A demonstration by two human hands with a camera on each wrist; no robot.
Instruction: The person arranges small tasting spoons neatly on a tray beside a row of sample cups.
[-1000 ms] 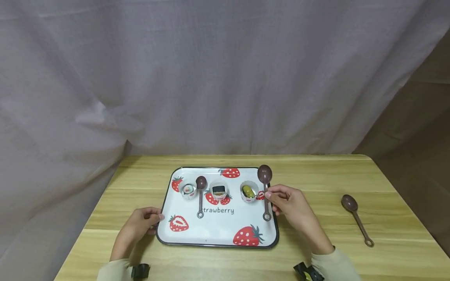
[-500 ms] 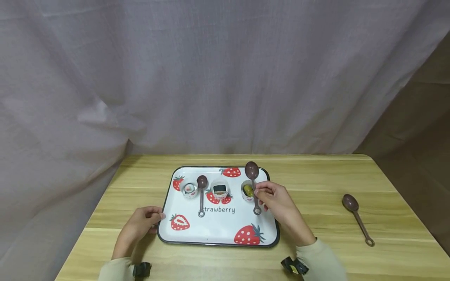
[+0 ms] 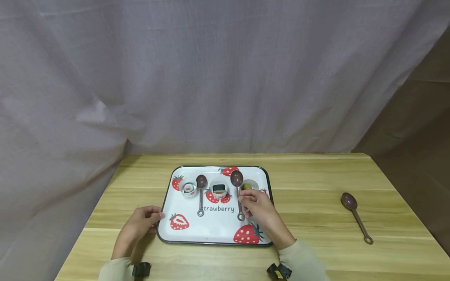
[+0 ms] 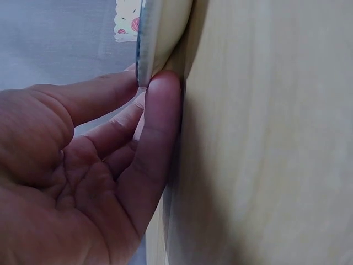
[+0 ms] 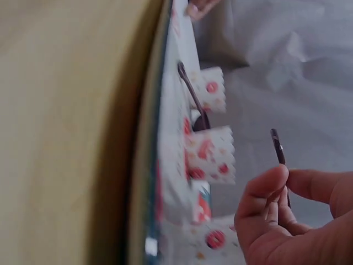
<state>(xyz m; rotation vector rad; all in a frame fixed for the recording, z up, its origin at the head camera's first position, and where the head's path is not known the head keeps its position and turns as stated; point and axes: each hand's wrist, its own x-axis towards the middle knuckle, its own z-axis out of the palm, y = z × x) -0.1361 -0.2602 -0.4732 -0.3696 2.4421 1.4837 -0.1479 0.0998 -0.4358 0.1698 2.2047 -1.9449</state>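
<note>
My left hand (image 3: 140,224) pinches the left rim of a white strawberry-print tray (image 3: 211,230); in the left wrist view the thumb lies on top of the tray edge (image 4: 157,38) and a finger beneath it. My right hand (image 3: 261,208) pinches the handle of a brown spoon (image 3: 236,178), bowl pointing away. In the right wrist view that spoon (image 5: 278,146) is held up off the tray. It is between the middle paper cup (image 3: 219,190), holding a rice-ball-like piece, and the right paper cup (image 3: 251,183), partly hidden by my hand, with something yellow-green inside.
Another brown spoon (image 3: 200,195) lies on the tray, between the middle cup and the left paper cup (image 3: 188,189), which holds a sushi-roll-like piece. A third spoon (image 3: 356,218) lies on the wooden table (image 3: 316,171) at right. A grey curtain (image 3: 225,78) hangs behind.
My right hand has carried the spoon leftward, from the tray's right edge, across the right cup, to the gap beside the middle cup. My left hand has stayed at the tray's rim.
</note>
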